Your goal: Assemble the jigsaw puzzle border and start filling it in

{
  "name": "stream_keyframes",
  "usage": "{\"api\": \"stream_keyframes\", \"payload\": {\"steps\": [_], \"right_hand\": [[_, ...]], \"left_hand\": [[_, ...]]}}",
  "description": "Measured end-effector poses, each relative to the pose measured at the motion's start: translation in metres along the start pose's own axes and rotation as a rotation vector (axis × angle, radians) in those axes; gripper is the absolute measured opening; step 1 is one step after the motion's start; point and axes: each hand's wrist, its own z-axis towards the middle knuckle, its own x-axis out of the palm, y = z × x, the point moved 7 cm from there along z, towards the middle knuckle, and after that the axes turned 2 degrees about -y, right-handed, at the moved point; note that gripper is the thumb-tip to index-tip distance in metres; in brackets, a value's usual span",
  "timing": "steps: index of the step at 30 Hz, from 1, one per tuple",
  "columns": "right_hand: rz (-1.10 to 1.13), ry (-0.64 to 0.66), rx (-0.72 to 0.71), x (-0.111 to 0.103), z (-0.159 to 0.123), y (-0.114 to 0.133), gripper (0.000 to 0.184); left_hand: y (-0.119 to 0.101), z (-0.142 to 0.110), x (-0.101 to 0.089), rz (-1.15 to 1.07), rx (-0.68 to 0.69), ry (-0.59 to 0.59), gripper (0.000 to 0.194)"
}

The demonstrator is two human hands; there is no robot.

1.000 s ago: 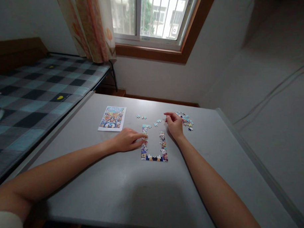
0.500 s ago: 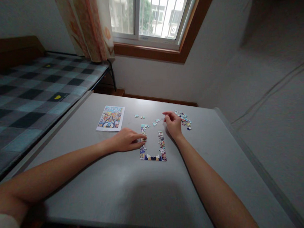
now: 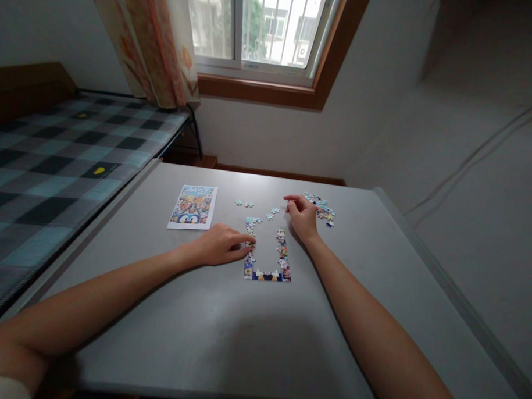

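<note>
A partly joined jigsaw puzzle frame (image 3: 282, 252) lies flat on the grey table, with its left, right and near sides linked and a bare middle. My left hand (image 3: 221, 243) rests at the frame's left side, its index finger and thumb stretched out and touching the pieces there. My right hand (image 3: 302, 214) is held beyond the frame's upper right, its fingers curled in toward the thumb; anything between the fingertips is too small to make out. Close by its left is a small joined group of puzzle pieces (image 3: 272, 214). A pile of loose puzzle pieces (image 3: 325, 210) sits just right of it, partly behind the hand.
A printed picture sheet (image 3: 192, 207) lies left of the frame. Two loose pale pieces (image 3: 239, 203) are near the table's (image 3: 187, 324) far side. A bed with a checked cover (image 3: 84, 136) stands to the left, and a window (image 3: 260, 31) with a curtain (image 3: 149, 46) is ahead.
</note>
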Motion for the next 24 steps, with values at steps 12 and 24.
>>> {"api": "stream_keyframes", "payload": {"steps": [12,24], "right_hand": [[-0.025,0.002,-0.005,0.0,0.0,0.0,0.028],[-0.098,0.03,-0.033,0.007,0.005,0.016,0.026]], "left_hand": [[-0.001,0.0,-0.001,0.0,0.0,-0.01,0.033],[0.0,0.001,-0.001,-0.007,-0.014,-0.009,0.033]]}}
